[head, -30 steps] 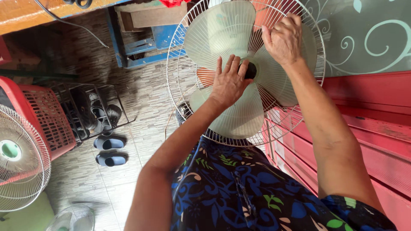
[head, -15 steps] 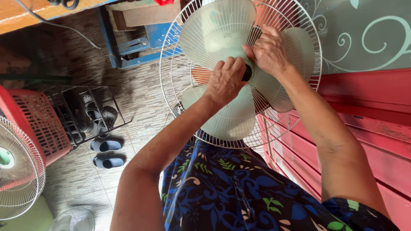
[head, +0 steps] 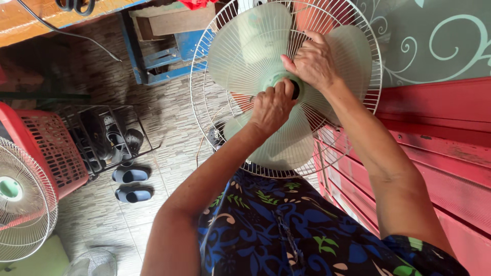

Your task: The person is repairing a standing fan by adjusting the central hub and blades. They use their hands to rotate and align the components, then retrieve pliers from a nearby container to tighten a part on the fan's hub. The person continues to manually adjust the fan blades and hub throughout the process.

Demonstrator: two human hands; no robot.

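fan blades [head: 245, 56]: matt pale-green plastic | fan guard [head: 204, 61]: thin white-coated wire | bench [head: 434, 133]: worn red-painted wood

The pale green fan blade [head: 266, 102], three broad translucent lobes round a darker green hub [head: 287, 82], sat upright inside the round white wire guard [head: 204, 66], its face turned toward the camera, with the lowest lobe hanging just above the patterned lap.

**Packages, labels, signs and screens**

Only one package is visible: an open brown cardboard box [head: 171, 20], rectangular, resting on a blue frame at the top of the view, up and to the left of where both hands grip. No labels, signs or screens appear.
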